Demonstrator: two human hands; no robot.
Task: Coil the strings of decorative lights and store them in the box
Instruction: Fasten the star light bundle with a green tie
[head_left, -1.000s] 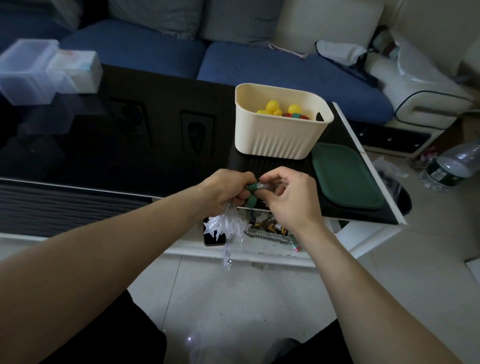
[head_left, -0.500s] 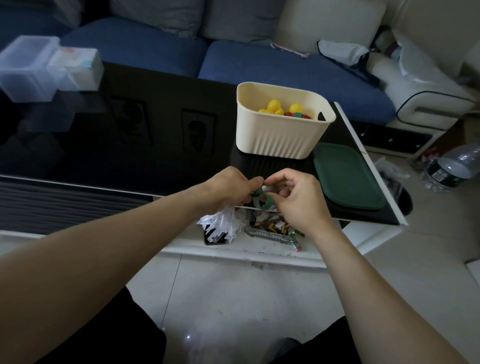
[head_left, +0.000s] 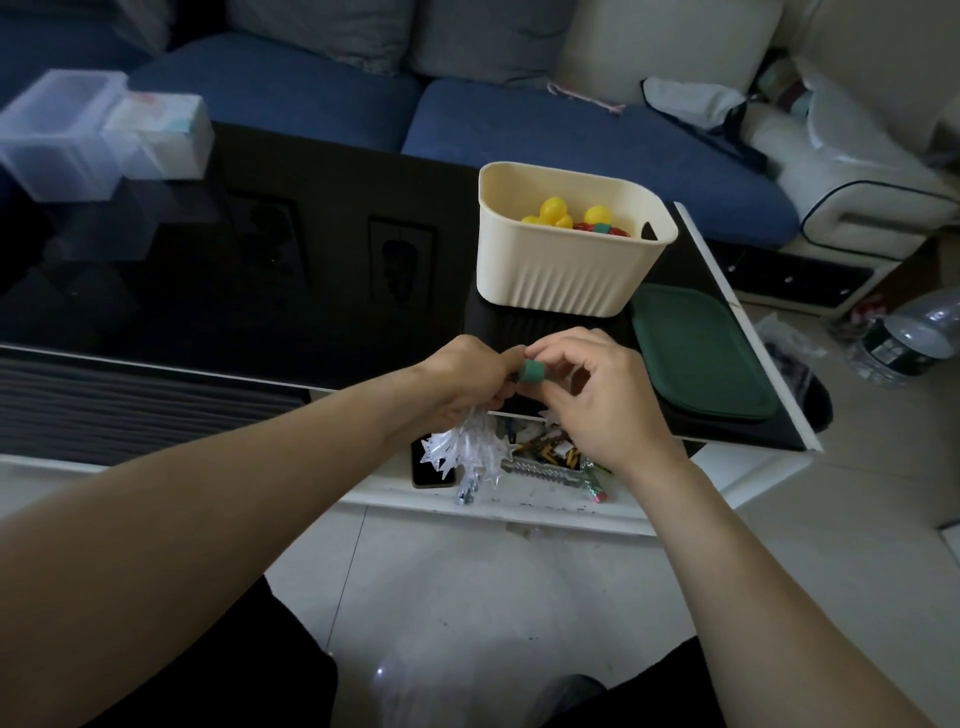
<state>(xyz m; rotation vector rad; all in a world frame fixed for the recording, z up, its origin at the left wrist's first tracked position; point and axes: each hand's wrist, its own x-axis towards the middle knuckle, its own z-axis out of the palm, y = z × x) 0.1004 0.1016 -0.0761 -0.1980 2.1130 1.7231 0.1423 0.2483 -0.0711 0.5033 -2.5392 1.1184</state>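
My left hand (head_left: 465, 382) grips a bundled string of clear star-shaped lights (head_left: 467, 452), whose stars hang below the fist over the table's front edge. A green strap (head_left: 532, 371) is wrapped around the top of the bundle, and my right hand (head_left: 597, 400) pinches it between thumb and fingers. Behind the hands, the cream ribbed box (head_left: 561, 275) stands on the black table (head_left: 260, 270). It holds yellow ball lights (head_left: 556, 210) with red and green bits. The box's dark green lid (head_left: 696, 348) lies flat to its right.
A clear plastic container (head_left: 57, 135) and a tissue box (head_left: 161, 135) sit at the table's far left. The lower shelf (head_left: 519, 499) holds a phone and small clutter. A blue sofa (head_left: 519, 124) lies behind, and a water bottle (head_left: 914, 338) on the floor at right.
The green strap hung as a loose loop between my hands; it is now wound snug around the bundle's top. My right hand has shifted its pinch onto the strap.
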